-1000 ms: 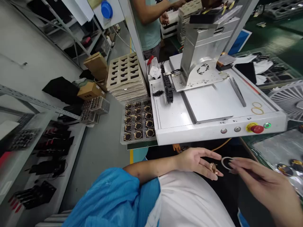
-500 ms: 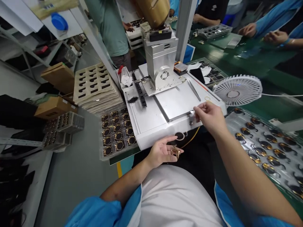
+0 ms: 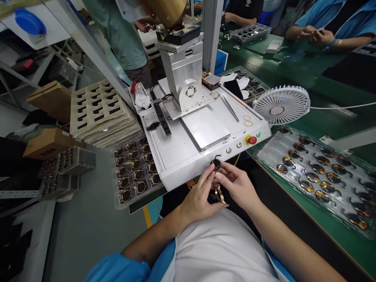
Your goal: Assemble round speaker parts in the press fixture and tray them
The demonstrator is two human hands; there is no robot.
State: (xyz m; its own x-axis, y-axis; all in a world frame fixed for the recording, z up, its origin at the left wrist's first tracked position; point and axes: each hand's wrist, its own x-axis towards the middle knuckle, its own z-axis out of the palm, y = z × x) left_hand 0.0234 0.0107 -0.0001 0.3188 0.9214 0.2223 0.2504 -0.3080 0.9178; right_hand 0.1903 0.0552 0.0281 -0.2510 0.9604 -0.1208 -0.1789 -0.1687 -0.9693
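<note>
My left hand (image 3: 197,196) holds a small gold watch case (image 3: 219,195) low in its palm, partly covered by the fingers. Its fingertips also touch a round black display disc (image 3: 216,164) with a thin curled ribbon cable. From the other side, my right hand (image 3: 238,183) pinches the same disc. Both hands meet above my lap, just in front of the white bench machine (image 3: 182,172). Its front panel carries silver buttons and a red stop button (image 3: 251,140). Tweezers (image 3: 230,108) and thin yellow rings (image 3: 248,123) lie on its top.
A metal fixture (image 3: 188,98) stands on the machine. To the right are a white fan (image 3: 281,105) and a tray of round black discs with cables (image 3: 272,150). Left, a tray holds gold-rimmed watch cases (image 3: 135,164), beside stacked moulded trays (image 3: 100,103). Other people work behind.
My right hand has come from the machine's front panel to my left hand, and both now hold the disc. The view has shifted, uncovering the buttons. The gold case stays in my left hand.
</note>
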